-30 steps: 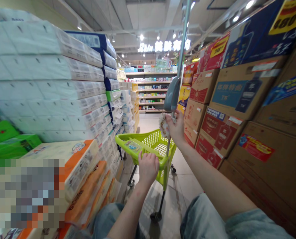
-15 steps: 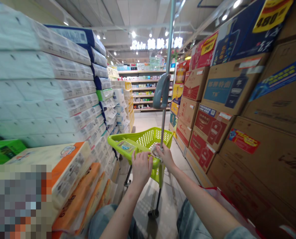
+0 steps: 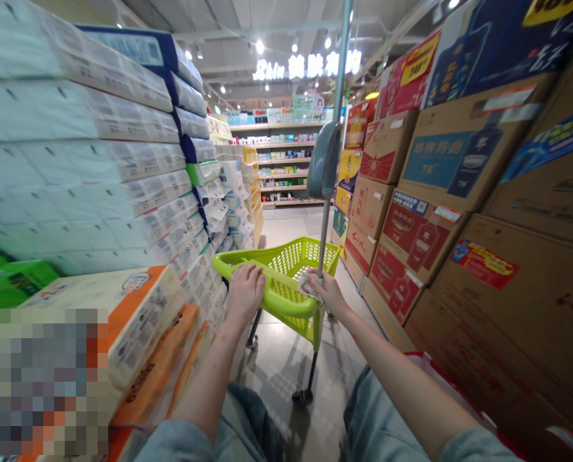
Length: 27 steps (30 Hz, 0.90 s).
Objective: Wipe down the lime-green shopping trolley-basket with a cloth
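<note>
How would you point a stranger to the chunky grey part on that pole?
Find the lime-green cart between the stacked packs and the cardboard boxes. Follow the thin pole at its right side up above the cart. The grey part there is smooth and rounded, much thicker than the slim pole.

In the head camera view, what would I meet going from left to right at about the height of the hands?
Green pack, cream-and-orange pack, left hand, cloth, right hand, cartons.
</note>
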Available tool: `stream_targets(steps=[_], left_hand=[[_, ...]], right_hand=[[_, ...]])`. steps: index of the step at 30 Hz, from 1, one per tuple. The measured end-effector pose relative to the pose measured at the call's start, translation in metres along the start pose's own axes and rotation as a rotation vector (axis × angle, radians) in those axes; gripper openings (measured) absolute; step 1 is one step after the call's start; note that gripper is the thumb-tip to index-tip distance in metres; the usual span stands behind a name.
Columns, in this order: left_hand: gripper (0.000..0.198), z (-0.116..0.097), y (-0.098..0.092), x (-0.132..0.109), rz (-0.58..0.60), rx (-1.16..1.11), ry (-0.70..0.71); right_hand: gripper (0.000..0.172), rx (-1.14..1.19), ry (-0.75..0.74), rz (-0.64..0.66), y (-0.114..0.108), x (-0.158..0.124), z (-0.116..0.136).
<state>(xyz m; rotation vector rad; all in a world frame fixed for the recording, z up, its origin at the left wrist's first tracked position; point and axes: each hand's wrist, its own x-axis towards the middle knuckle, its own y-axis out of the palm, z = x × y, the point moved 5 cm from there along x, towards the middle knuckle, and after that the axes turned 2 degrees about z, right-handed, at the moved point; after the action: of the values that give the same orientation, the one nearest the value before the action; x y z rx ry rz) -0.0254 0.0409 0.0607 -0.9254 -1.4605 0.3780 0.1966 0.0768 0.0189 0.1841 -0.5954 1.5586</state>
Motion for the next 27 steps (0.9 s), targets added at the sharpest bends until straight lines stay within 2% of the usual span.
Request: stream_targets(steps=[10,15,21,27], left_hand=[[0.041,0.004,-0.007,0.013,0.146,0.055,0.017],[0.039,-0.002,-0.007,0.011,0.108,0.036,0.017],[0.041,-0.013,-0.005,0.013,0.161,0.028,0.087],[0.036,-0.023,-0.007,0.011,0.108,0.074,0.034]], right_hand=[[0.039,0.034,-0.012,0.091,-0.009,0.007,-0.006],[0.041,0.050,0.009,0.053,-0.017,0.007,-0.017],[0.041,-0.134,0.008,-0.061,-0.036,0.012,-0.018],[0.046,-0.236,-0.035,-0.108,-0.048,0.007,-0.016]])
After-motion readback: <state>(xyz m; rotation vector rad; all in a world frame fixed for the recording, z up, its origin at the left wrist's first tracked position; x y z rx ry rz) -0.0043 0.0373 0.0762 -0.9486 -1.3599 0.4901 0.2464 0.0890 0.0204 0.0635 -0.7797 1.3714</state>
